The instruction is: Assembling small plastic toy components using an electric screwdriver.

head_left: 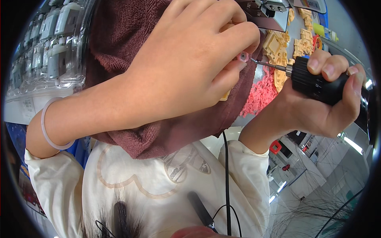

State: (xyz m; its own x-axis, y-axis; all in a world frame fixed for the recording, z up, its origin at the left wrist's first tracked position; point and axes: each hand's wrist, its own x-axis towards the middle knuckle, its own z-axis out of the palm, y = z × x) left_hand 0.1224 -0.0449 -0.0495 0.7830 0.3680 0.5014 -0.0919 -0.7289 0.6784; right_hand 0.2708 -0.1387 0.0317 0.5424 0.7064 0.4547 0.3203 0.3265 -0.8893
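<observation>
My left hand is closed over a dark maroon towel, its thumb and forefinger pinching a small pink plastic part with a round hole. A bit of a yellow piece shows beneath that hand; whether the hand grips it is hidden. In my right hand is a black electric screwdriver, fingers wrapped round its body. The bit points left, and its tip is right beside the pink part; I cannot tell whether they touch.
Clear trays of small silver motors stand at the left. Loose pink parts and yellow moulded parts are heaped at the right. A metal fixture is at the top. A black cable hangs in front of my shirt.
</observation>
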